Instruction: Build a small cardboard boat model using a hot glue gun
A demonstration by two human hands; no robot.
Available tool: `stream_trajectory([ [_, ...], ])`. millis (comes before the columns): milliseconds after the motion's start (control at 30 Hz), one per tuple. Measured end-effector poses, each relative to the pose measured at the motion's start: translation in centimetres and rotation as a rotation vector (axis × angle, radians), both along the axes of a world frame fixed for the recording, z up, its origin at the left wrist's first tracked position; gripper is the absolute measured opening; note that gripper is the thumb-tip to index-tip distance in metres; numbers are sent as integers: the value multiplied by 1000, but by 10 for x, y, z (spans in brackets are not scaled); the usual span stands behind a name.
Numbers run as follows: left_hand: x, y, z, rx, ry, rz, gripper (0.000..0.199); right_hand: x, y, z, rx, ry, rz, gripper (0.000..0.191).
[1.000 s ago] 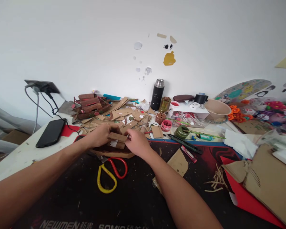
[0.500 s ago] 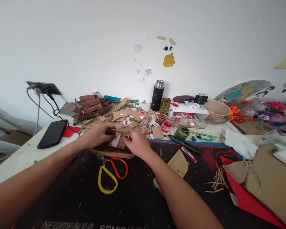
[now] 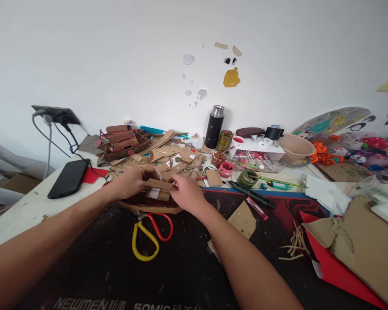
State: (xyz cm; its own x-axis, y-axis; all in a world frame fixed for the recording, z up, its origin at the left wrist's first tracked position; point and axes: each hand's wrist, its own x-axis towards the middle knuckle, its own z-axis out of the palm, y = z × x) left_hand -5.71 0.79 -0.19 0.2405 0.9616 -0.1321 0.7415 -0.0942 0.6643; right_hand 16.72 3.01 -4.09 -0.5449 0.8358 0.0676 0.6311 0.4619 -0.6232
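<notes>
A small folded piece of cardboard point(image 3: 158, 186) with a white patch is gripped between my two hands. My left hand point(image 3: 134, 183) pinches its left end, and my right hand point(image 3: 186, 189) has thumb and finger closed on the right end. Just under it lies a brown cardboard boat-shaped hull point(image 3: 155, 208), its far side partly hidden by my hands. Scissors point(image 3: 145, 256) with one yellow and one red handle lie on the black mat, their blades tucked beneath the hull.
Behind my hands spreads a heap of cardboard scraps point(image 3: 168, 153) beside a brown model boat point(image 3: 124, 142). A black flask point(image 3: 215, 127), paint jars point(image 3: 248, 178) and a cutter knife point(image 3: 252, 194) stand or lie to the right. A phone point(image 3: 68, 178) is at left.
The cardboard piece has tilted, so its broad face now shows where mostly its edge showed before. Both hands keep hold of it and have shifted only slightly.
</notes>
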Motion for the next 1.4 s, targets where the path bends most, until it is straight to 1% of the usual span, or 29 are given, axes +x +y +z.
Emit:
stream_trajectory([
  [100, -1, -1, -3, -16, -46, 4, 21, -1, 0, 0, 31, -17, 12, 19],
  [167, -2, -1, -5, -21, -26, 4, 23, -2, 0, 0, 33, -28, 8, 17],
  [300, -4, -2, -2, 12, 5, -5, 36, -2, 1, -2, 23, -17, -21, 14],
  [400, -3, -3, -2, 41, 53, 26, 44, -1, 0, -2, 11, -5, -48, 14],
  [500, -3, -3, -3, 81, 97, 62, 46, 1, -2, 0, -43, 63, -76, 20],
  [600, -4, -3, -3, 95, 73, 58, 46, 2, -3, 2, -106, 184, -73, 19],
  [700, -4, -4, 1, 137, 59, 60, 50, 2, -2, 0, -89, 220, -72, 16],
  [800, -2, -4, 4, 173, 53, 49, 43, 1, -1, -4, -51, 196, -75, 15],
  [900, -1, -3, 4, 185, 25, 40, 37, 0, -1, -6, -32, 171, -89, 16],
  [1033, 0, -2, 1, 149, -9, 37, 37, 0, -1, -4, -19, 152, -65, 15],
  [1167, 2, -3, 0, 142, -25, 19, 27, 0, -1, -2, -42, 173, -36, 20],
  [1267, 3, -2, -1, 98, -59, 30, 22, -1, 1, -3, -26, 154, -27, 22],
  [1333, 2, 0, -2, 56, -75, 43, 23, -3, 2, -5, -9, 148, -23, 20],
  [1400, 0, 1, -4, 28, -96, 60, 32, -4, 2, -6, -9, 136, -37, 12],
])
